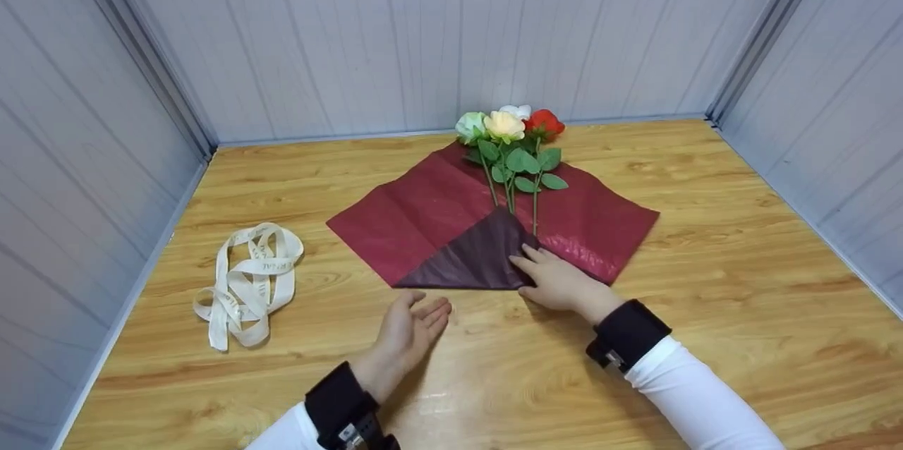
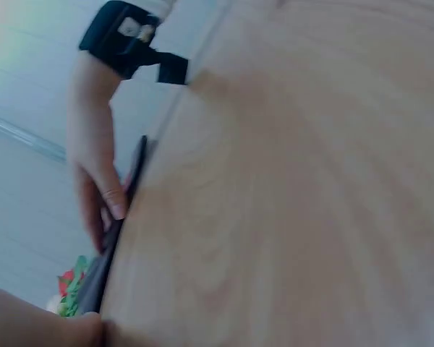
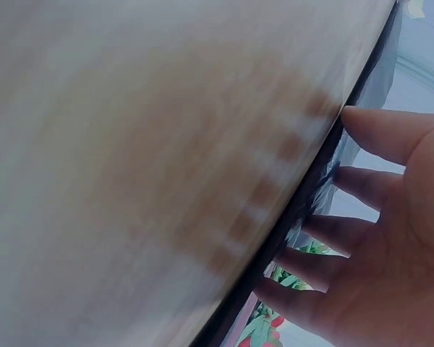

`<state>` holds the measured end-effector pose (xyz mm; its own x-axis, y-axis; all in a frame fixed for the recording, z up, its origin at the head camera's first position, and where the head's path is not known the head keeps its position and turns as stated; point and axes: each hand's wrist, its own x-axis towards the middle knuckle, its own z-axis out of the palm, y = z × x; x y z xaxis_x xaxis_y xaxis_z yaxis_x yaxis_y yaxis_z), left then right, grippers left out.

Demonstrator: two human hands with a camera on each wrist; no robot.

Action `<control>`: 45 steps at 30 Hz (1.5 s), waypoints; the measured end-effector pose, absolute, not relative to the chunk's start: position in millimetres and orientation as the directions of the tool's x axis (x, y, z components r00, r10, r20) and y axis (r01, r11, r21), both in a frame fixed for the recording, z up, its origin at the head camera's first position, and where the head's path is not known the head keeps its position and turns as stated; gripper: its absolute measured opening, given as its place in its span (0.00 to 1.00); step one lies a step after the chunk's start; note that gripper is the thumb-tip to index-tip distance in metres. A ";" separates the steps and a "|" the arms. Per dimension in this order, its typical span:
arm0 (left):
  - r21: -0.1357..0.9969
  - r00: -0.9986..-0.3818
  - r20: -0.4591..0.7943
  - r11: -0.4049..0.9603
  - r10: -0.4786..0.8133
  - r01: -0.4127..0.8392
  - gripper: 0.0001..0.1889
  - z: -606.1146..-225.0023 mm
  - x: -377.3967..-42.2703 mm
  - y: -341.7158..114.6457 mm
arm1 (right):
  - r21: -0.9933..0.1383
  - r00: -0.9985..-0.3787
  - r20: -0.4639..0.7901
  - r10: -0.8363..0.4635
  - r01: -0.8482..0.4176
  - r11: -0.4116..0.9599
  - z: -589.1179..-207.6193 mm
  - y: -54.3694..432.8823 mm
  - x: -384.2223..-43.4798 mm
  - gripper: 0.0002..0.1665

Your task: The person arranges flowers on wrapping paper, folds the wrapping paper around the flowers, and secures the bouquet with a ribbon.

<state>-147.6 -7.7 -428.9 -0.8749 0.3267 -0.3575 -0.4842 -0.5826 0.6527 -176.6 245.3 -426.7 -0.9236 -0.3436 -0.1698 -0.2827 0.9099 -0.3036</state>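
A sheet of dark red wrapping paper (image 1: 416,214) lies on the table, its near corner folded up so the dark purple underside (image 1: 480,256) covers the lower stems. Artificial roses (image 1: 504,125) in pale green, cream, white and red lie on it, heads toward the back wall. My right hand (image 1: 557,279) rests on the folded flap with spread fingers (image 3: 340,235), near the paper's front edge. Just in front of that edge, my left hand (image 1: 409,330) hovers low over the table, fingers relaxed and holding nothing.
A loose heap of cream ribbon (image 1: 257,277) with printed lettering lies at the left of the wooden table (image 1: 741,238). Pale panel walls (image 1: 423,34) enclose the table at the back and both sides.
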 end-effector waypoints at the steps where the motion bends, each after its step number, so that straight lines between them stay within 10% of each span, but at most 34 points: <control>1: 0.647 -0.872 -0.349 -0.584 0.343 -0.489 0.33 -431.0 -148.1 -5.7 | -0.303 -0.923 -0.168 -0.347 -0.287 0.909 -426.5 245.0 -176.9 0.34; 15: 0.553 -0.895 -0.366 -0.714 0.254 -0.429 0.42 -449.6 -181.1 15.0 | -0.299 -0.923 -0.169 -0.345 -0.285 0.911 -425.1 243.6 -177.7 0.34; 33: 0.262 -0.930 -0.344 -0.938 0.131 -0.229 0.29 -453.5 -210.8 3.9 | -0.221 -0.940 0.066 -0.334 -0.340 0.914 -425.0 233.1 -181.9 0.19; 45: 0.431 -0.974 -0.068 -0.874 0.216 -0.224 0.30 -423.3 -206.9 6.6 | -0.129 -0.978 0.063 -0.198 -0.204 0.970 -431.1 223.4 -180.3 0.23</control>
